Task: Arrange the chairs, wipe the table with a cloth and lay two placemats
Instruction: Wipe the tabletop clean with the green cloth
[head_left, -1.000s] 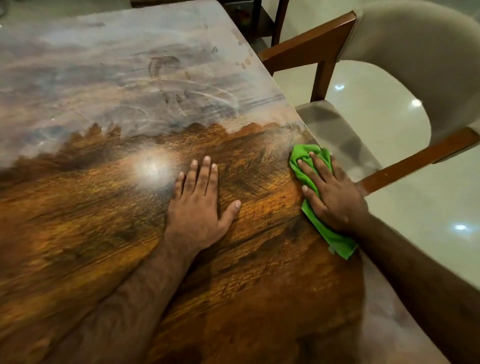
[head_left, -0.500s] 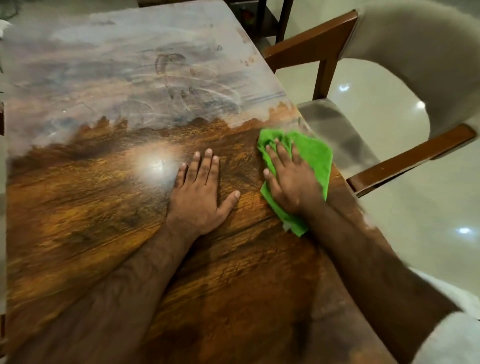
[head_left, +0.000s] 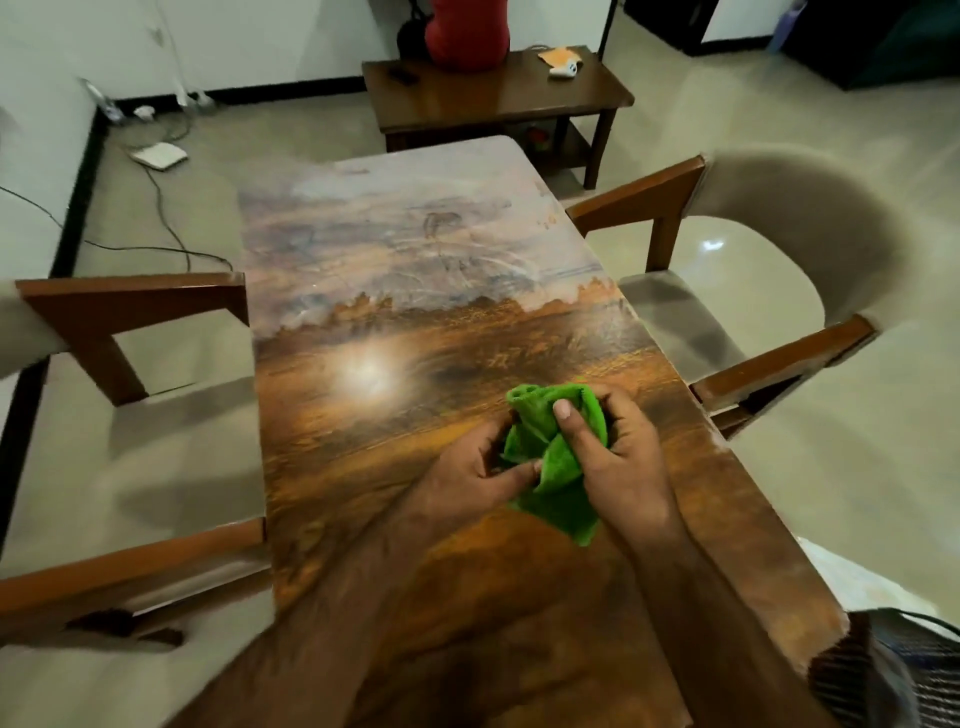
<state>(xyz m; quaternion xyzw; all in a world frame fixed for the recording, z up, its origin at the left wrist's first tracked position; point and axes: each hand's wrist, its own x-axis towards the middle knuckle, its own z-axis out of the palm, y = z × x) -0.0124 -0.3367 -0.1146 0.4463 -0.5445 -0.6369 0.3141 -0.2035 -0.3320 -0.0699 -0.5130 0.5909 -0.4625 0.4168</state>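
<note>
A bunched green cloth (head_left: 550, 457) is held above the brown wooden table (head_left: 395, 291), near its middle right. My left hand (head_left: 478, 473) grips the cloth's lower left side with thumb and fingers. My right hand (head_left: 618, 457) is closed on its right side, thumb pressed on top. One wooden armchair with a pale cushion (head_left: 769, 291) stands at the table's right side. Another armchair (head_left: 124, 332) stands at the left side, partly cut off by the frame. No placemat is in view.
A low dark side table (head_left: 498, 98) stands beyond the table's far end with a red object (head_left: 467, 31) and small white items on it. Cables and a white box (head_left: 158, 155) lie on the floor by the left wall. Pale tiled floor surrounds the chairs.
Both hands have lifted off the table. The cloth, pressed flat under my right hand before, is now bunched between both hands. The view has pulled back and shows the whole table.
</note>
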